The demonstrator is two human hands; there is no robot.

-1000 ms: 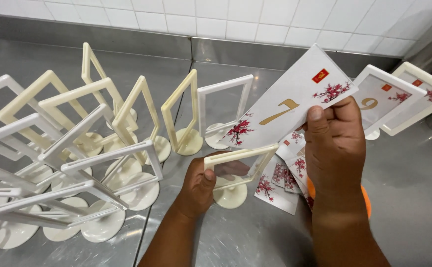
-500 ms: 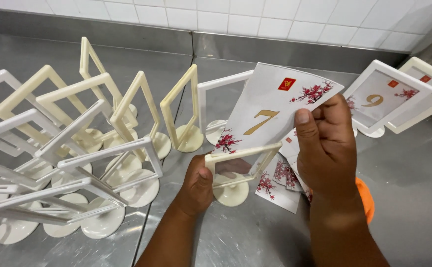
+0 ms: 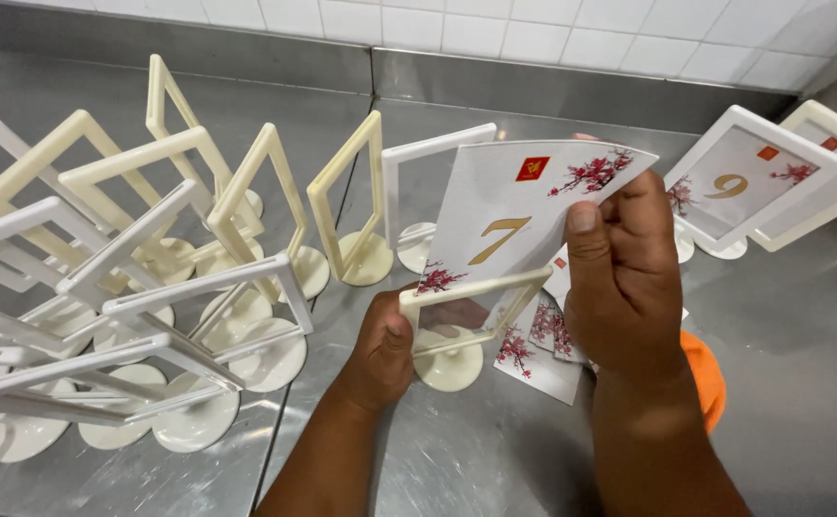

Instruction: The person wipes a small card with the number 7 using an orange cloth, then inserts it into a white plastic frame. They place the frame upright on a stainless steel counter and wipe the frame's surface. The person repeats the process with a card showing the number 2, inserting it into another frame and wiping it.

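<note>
My right hand (image 3: pixel 624 278) pinches a white card (image 3: pixel 514 215) with a gold numeral, a small red square and pink blossom prints. The card's lower edge sits in the top of a cream frame stand (image 3: pixel 457 321). My left hand (image 3: pixel 385 349) grips that stand by its left side, near its round base. More blossom cards (image 3: pixel 538 349) lie flat on the steel counter under my right hand.
Several empty cream and white frame stands (image 3: pixel 179 278) crowd the left of the steel counter (image 3: pixel 802 383). Two framed number cards (image 3: pixel 739 182) stand at the right. An orange thing (image 3: pixel 706 378) shows behind my right wrist. A tiled wall (image 3: pixel 533 24) runs along the back.
My right hand has brought the card left and down, from tilted over the stand to upright with its lower edge in the frame. My left hand stays on the stand.
</note>
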